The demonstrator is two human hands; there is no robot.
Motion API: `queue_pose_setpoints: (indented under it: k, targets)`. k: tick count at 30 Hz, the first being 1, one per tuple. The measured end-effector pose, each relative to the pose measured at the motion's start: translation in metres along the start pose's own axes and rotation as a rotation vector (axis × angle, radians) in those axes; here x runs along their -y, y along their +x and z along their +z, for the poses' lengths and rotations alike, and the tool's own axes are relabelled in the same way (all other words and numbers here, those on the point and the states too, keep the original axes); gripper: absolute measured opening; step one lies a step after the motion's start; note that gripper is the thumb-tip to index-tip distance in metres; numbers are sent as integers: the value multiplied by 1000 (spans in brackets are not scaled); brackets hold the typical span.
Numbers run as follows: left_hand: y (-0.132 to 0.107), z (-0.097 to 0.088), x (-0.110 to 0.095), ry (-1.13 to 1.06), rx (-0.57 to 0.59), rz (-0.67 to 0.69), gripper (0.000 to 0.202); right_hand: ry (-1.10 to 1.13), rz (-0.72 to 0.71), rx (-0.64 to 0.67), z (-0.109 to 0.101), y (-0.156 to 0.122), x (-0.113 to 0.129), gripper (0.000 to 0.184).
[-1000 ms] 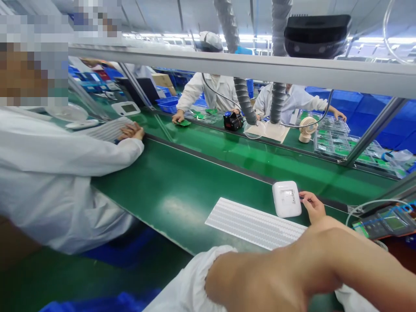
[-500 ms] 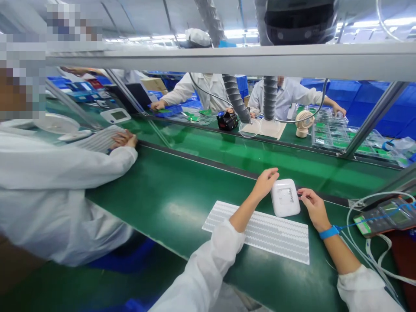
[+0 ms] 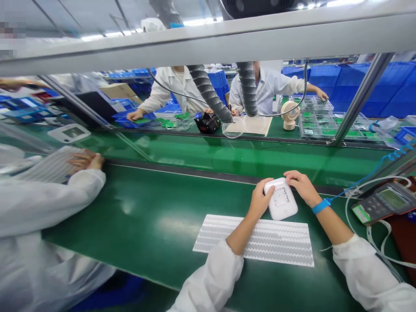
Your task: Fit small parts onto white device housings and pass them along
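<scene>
Bench [image 3: 149, 216]: one, top smooth, dark green, glossy, with two pale patches of reflected light; black strip along the back edge, thin pale edging in front. Sheet [image 3: 289, 247]: one, white and grey, oblong, printed in wavy rows, lying flat, right of middle, long side roughly in line with the bench. Case [image 3: 286, 211]: one, white, rounded corners, recessed panel uppermost, just behind the sheet; whether it rests fully on the top cannot be told. Meter [image 3: 383, 201]: one, dark grey, screen upward, green label, right end. Cable [image 3: 369, 236]: white, curving beside the meter.
</scene>
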State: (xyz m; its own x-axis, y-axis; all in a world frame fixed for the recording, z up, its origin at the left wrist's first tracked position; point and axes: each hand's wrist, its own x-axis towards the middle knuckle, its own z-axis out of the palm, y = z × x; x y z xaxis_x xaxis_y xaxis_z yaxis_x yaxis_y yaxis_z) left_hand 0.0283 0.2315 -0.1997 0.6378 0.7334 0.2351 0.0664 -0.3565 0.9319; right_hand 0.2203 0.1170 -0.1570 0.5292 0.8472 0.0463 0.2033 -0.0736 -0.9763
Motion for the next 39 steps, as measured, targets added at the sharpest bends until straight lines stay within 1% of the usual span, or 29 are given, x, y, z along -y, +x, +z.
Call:
queue_pose_setpoints:
  k: [3,7,12,17,19,21,22,24,25,27,29,31,35,37,39]
  targets:
    - [-1,0,0,0,-7,3,33,-30,24,64,-4,1,5,21]
    - [0,1,1,-3,-18,-4,32,-73,54,117,-12,3,10,21]
    - [-1,0,2,-8,-20,-3,31,-114,90,134,-15,7,18,17]
    - [-2,2,4,-13,9,-48,33,-75,123,156,-16,7,18,19]
    - [0,-1,2,-41,7,-55,35,-53,126,163,-16,7,16,20]
    - [2,-12,-4,-67,-50,-33,40,-33,133,166,-16,8,14,20]
    - [4,-22,-7,-50,-94,-21,41,-24,138,168,-17,8,14,20]
    - [7,-48,-14,94,-150,-43,38,-11,132,167,-17,9,13,17]
    - [8,-62,-18,221,-135,-94,35,-6,124,169,-17,8,14,16]
    - [9,-87,-22,486,-45,-225,29,2,110,171,-17,8,15,15]
    - [8,-104,-25,649,29,-286,28,0,101,172,-17,6,17,15]
    - [7,-109,-25,725,89,-288,29,-6,98,171,-17,5,19,15]
    - [6,-104,-25,809,197,-311,29,-16,89,166,-18,4,21,14]
    - [6,-102,-24,809,211,-307,28,-27,72,173,-17,4,22,15]
    - [6,-102,-24,796,189,-292,28,-41,58,173,-17,3,23,16]
